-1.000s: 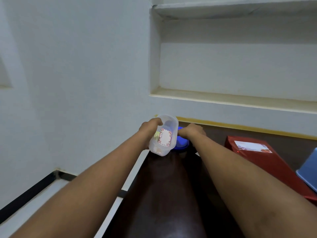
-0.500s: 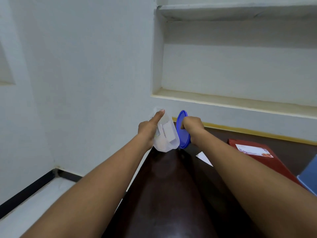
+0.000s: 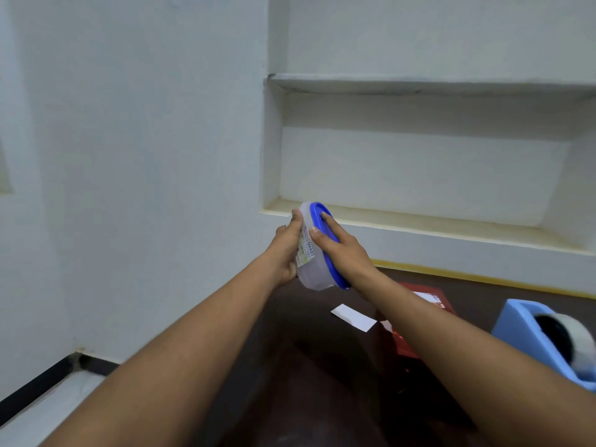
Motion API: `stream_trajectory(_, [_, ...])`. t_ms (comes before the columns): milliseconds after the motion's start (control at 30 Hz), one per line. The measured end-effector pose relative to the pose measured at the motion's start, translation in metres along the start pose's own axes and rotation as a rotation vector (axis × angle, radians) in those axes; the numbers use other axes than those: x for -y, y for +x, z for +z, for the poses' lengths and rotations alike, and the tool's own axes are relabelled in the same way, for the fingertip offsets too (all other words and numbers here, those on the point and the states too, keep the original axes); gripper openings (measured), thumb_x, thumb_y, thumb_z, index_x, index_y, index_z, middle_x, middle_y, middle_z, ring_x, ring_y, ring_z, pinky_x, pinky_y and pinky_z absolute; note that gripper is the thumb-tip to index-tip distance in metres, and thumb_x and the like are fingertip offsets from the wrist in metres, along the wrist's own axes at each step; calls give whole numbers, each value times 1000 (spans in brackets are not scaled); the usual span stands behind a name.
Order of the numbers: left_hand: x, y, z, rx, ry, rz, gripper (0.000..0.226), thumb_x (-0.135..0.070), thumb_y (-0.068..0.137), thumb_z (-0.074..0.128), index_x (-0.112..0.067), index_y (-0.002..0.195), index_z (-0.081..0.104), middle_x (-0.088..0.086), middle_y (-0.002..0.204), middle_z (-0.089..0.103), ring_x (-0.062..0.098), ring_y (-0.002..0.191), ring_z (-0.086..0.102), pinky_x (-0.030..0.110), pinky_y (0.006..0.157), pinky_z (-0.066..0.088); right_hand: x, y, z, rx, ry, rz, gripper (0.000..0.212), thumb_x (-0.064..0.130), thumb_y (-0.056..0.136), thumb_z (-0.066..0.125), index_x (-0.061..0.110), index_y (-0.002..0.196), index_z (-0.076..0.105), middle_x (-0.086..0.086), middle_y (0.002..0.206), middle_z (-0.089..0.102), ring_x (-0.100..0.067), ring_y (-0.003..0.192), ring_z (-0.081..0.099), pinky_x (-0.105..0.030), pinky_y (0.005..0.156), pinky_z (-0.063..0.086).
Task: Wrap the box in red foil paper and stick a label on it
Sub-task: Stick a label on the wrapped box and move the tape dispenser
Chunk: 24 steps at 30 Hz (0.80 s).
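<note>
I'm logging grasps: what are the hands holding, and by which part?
Both hold the clear tub: the left hand grips its base and side, and the right hand presses on its blue lid.

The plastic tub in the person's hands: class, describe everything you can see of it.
The tub is round, of cloudy translucent plastic, with a blue lid on it and a printed sticker reading "SMART" on its wall. It is held tipped on its side above the dark table. The left hand grips its base; the right hand presses the lid.
</note>
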<state>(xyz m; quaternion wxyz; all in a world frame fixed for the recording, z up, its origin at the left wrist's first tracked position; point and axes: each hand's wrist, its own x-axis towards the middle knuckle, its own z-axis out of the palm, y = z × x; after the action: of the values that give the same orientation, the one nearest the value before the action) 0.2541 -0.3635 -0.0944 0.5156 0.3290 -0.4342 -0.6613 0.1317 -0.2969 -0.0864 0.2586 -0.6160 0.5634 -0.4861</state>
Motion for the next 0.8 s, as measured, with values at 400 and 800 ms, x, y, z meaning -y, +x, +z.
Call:
stream_trajectory(400, [-11,-48,82,250,-7,191,56,-60,99,55,-28,144,48,12,122,73,32,105,74,49,83,62,18,-45,-73,-156,-9,-104,69,74,82,63,65,145,36,7,150,49,-18,134,50,-47,114,42])
stream_trajectory(800, [-13,-65,134,360,39,259,46,-55,97,64,-30,134,55,17,121,71,37,102,72,57,92,59,23,-64,-112,-244,57,-130,83,90,67,54,66,144,37,4,131,61,-16,113,64,-46,103,52])
